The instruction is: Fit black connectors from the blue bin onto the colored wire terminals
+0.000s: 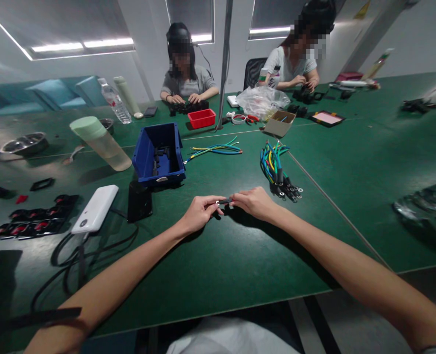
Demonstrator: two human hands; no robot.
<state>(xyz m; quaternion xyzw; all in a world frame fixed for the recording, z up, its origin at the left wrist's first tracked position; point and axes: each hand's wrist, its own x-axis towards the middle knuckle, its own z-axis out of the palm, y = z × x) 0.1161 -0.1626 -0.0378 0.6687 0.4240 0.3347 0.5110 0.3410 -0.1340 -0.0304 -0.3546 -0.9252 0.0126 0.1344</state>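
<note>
Between my two hands is a short dark sleeve piece (224,201) with a bright metal-looking end. My left hand (199,212) pinches the bright end, and my right hand (253,202) pinches the dark end. Fingertips hide part of it, so I cannot tell whether a wire runs through. Right of my right hand lies a bundle of blue, green and yellow wires (271,160) with black sleeves and ring terminals (289,189). Beyond my hands, a few loose wires (218,149) rest on the table. A blue bin (158,157) with small black pieces stands beyond my left hand.
Left on the green table (350,187) are a white power bank (95,209) with cables, a black phone (139,201) and a tilted-looking bottle (101,142). Farther back are a red tray (202,118), a cardboard box (279,123), a plastic bag (264,102) and two people working.
</note>
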